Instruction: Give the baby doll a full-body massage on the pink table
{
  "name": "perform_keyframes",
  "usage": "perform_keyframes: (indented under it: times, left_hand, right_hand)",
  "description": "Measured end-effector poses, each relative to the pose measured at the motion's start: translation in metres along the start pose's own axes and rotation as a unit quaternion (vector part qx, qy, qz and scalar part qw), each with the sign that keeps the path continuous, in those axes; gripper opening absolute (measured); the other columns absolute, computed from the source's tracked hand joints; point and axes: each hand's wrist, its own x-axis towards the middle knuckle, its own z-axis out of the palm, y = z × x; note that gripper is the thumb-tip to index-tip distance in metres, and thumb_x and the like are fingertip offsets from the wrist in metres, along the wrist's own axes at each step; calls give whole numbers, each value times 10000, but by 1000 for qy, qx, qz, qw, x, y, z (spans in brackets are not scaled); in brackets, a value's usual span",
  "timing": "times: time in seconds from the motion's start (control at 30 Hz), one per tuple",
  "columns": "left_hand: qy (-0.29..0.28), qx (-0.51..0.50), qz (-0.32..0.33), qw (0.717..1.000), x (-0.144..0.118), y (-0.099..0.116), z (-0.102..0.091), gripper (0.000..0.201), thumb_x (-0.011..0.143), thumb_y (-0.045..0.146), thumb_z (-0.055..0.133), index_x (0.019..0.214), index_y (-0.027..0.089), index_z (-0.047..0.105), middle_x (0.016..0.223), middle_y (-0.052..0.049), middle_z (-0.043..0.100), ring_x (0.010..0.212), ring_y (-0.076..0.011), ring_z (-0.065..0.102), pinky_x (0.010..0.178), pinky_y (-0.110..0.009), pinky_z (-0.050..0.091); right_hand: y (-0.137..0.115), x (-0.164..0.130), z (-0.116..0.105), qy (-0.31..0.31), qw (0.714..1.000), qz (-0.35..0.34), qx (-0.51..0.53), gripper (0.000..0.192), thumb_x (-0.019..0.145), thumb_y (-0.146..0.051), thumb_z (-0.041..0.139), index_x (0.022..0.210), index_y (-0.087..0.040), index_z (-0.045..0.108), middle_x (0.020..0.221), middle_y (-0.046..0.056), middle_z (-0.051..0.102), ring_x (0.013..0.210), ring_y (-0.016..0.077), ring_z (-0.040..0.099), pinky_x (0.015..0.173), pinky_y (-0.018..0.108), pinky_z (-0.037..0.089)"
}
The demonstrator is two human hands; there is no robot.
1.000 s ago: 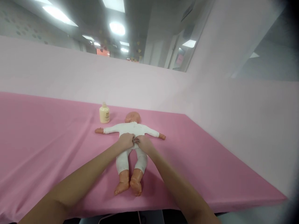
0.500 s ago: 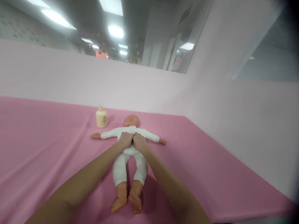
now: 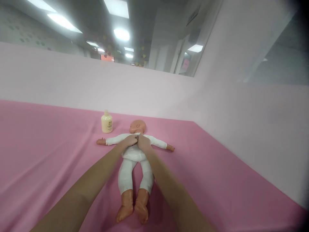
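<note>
A small cream-coloured bottle (image 3: 106, 122) stands upright on the pink-covered table (image 3: 48, 151), at the far side near the pale pink partition (image 3: 120, 87); its cap is on, and what it holds cannot be told through the opaque wall. Just to the right of it and slightly nearer lies a baby doll (image 3: 135, 154) on its back, head toward the far partition, bare feet toward the near edge, arms stretched out to the left and right. The doll wears a white one-piece suit that covers arms, trunk and legs, leaving the head, small hands and feet bare. Both of the person's forearms reach in from the near edge and meet over the doll's upper chest, just below its chin. The left hand (image 3: 129, 140) rests on the white suit with its fingers curled in and bunched, thumb side turned toward the other hand; the right hand (image 3: 144, 142) lies beside it in the same way, fingers bent and close together, the two hands touching at the fingertips. Each seems to pinch the fabric at the middle of the chest, though the grip itself is too small to see clearly. The bottle stands apart from both hands, untouched, beyond the doll's left-lying arm.
</note>
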Motion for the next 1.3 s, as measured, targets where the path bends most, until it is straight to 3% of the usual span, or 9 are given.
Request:
perform_keyframes:
  times: [0.17,0.33,0.57,0.73,0.9,1.0,1.1,1.2,1.3]
  left_hand:
    - [36,21,-61,997,-14,7,10,296,982,270,303,1009,212,592,1005,-81,732,953,-221,680,782,-331,485]
    - [14,31,-69,997,-27,16,7,268,993,293,291,1053,214,540,1007,-90,727,945,-236,683,788,-348,474]
    - [-13,40,-16,999,-56,20,2,371,956,283,390,1305,185,470,1244,-117,667,1137,-254,622,958,-384,446]
    - [14,64,32,997,-91,2,11,467,992,355,330,1433,238,429,1408,-106,558,1305,-266,487,1082,-445,377]
    - [31,25,78,996,-121,-14,11,496,1001,299,249,1445,167,428,1449,-117,510,1337,-215,460,1144,-388,342]
    - [12,13,76,997,-123,-9,1,465,978,265,287,1392,176,478,1433,-98,534,1294,-200,515,1113,-344,380]
    - [-8,51,25,998,-113,3,-9,428,946,255,346,1339,163,490,1330,-121,614,1187,-241,599,993,-371,458]
    - [-13,94,-36,995,-98,15,-13,425,953,284,363,1345,134,432,1152,-144,693,1033,-276,665,837,-372,487]
    - [-10,119,-45,992,-86,23,-15,406,981,322,351,1323,120,430,1035,-146,717,924,-268,679,757,-341,462]
  right_hand:
    - [4,0,7,9,1000,9,20,328,998,-229,322,1285,-111,427,1121,172,693,1067,270,677,824,347,486]
    - [7,-11,7,5,999,3,44,368,1022,-299,258,1290,-123,439,1232,175,639,1104,267,640,862,352,465]
    - [15,-45,7,23,997,-39,54,431,973,-250,387,1397,-185,422,1384,122,529,1238,263,508,1031,379,382]
    - [22,-89,9,109,988,-103,45,384,1006,-291,321,1293,-167,544,1228,111,614,1133,252,522,1045,385,370]
    - [24,-110,3,99,988,-78,92,420,990,-237,297,1278,-164,593,1207,135,644,1170,252,552,1033,357,421]
    - [24,-103,-1,65,992,-68,82,470,996,-305,293,1367,-187,556,1215,162,660,1173,294,580,1019,400,448]
    - [22,-89,-7,33,997,-40,61,477,1000,-286,306,1398,-146,527,1206,190,676,1108,306,632,958,405,471]
    - [19,-75,-12,31,998,-22,41,436,970,-169,365,1358,-115,557,1152,192,705,1053,297,660,892,374,471]
    - [18,-61,-14,31,999,-24,29,359,966,-148,412,1247,-110,632,1120,165,723,1044,262,664,864,320,463]
